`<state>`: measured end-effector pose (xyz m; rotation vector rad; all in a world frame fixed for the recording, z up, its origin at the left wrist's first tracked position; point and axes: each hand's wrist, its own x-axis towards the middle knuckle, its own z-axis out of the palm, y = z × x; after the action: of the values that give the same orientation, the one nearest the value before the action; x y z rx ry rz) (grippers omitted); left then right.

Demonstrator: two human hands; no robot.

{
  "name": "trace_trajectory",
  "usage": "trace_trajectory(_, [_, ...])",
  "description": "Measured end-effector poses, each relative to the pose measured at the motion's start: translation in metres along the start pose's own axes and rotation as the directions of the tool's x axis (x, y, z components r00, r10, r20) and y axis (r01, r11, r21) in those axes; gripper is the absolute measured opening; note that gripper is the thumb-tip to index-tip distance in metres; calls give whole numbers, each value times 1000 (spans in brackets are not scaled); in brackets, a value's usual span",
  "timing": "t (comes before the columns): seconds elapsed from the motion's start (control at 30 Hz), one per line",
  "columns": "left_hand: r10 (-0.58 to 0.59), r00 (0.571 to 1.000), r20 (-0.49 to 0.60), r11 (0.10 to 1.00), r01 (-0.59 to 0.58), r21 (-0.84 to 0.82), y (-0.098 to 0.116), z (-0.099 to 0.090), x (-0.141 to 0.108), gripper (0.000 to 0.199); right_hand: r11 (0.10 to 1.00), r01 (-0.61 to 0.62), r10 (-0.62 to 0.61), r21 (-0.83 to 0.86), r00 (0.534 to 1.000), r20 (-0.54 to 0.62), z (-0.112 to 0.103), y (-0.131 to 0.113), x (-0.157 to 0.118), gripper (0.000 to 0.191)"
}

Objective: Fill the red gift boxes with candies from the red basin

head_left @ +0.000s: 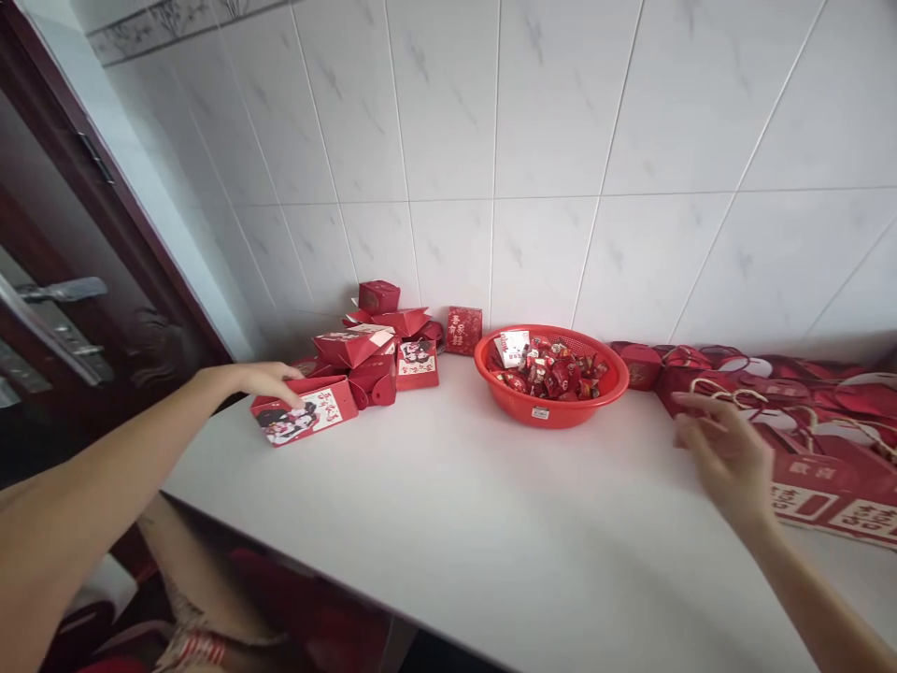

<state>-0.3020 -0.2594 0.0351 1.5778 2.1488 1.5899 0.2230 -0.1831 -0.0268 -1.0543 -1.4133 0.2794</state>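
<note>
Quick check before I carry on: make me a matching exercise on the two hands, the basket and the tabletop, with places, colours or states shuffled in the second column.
1. Left hand
2. Right hand
3. Basket
4. Tabletop

A. White
B. Nearest the twine-handled packages
C. Contains wrapped sweets
D. On a red box

Pairs: 1-D, 2-B, 3-C, 4-A.

Table (pixel 462 523): front stretch lay open before me. Obstacles: basket (pixel 578 409) mid-rear, box pile (pixel 350 350) left, bags (pixel 817 467) right, wall (pixel 547 112) behind.
</note>
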Motion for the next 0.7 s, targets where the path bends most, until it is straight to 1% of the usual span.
trace_trajectory(0.07, [-13,1000,12,997,12,79,-13,-9,-11,46,999,3,2,-34,992,130,8,4,-13,32])
trace_trajectory(0.13, [-13,1000,9,996,12,93,-15,-12,-15,55,998,-2,12,-57,982,190,12,6,-22,30])
trace_trajectory(0.17, [-10,999,34,995,6,100,-9,-12,-12,57,999,-8,19,-54,976,216,14,4,-25,30])
trace_trajectory(0.2, [-6,996,93,993,-6,119,2,-10,-7,56,999,-22,30,-36,967,255,19,0,-27,30])
trace_trajectory(0.23, [-3,980,198,986,-30,164,19,-6,1,55,999,-46,44,-2,950,311,25,-7,-28,32])
trace_trajectory(0.27, [3,939,344,975,-79,207,39,0,11,52,996,-78,55,45,923,381,33,-17,-28,35])
trace_trajectory(0.3, [13,863,505,967,-139,214,63,8,20,49,987,-124,65,100,887,458,42,-28,-26,39])
trace_trajectory(0.33, [33,766,641,958,-207,198,88,18,27,45,974,-171,70,148,850,523,51,-41,-23,42])
trace_trajectory(0.37, [66,687,724,937,-291,191,111,31,30,42,960,-204,63,190,821,567,61,-54,-19,44])
trace_trajectory(0.4, [156,706,691,891,-402,210,132,46,27,39,944,-239,61,228,805,589,70,-66,-14,46])
trace_trajectory(0.43, [306,768,563,820,-513,254,149,61,18,36,923,-282,77,261,801,594,78,-77,-8,48])
trace_trajectory(0.47, [450,779,436,749,-595,292,161,77,4,35,899,-335,107,282,793,600,84,-87,-1,50])
trace_trajectory(0.5, [555,754,353,696,-653,300,168,93,-14,35,870,-394,143,296,777,614,89,-94,5,53])
trace_trajectory(0.53, [629,705,327,650,-708,277,171,108,-34,37,839,-448,177,310,762,623,92,-98,11,54])
trace_trajectory(0.57, [677,659,328,616,-751,238,171,122,-54,39,816,-485,202,315,749,631,94,-101,16,54])
trace_trajectory(0.6, [719,604,343,579,-794,185,169,134,-74,42,809,-496,209,316,745,634,96,-102,19,51])
trace_trajectory(0.63, [751,559,350,549,-824,138,167,145,-91,46,819,-480,196,314,749,633,97,-101,21,47])
trace_trajectory(0.7, [783,502,366,517,-853,64,161,161,-114,42,871,-392,128,295,762,635,99,-94,22,41])
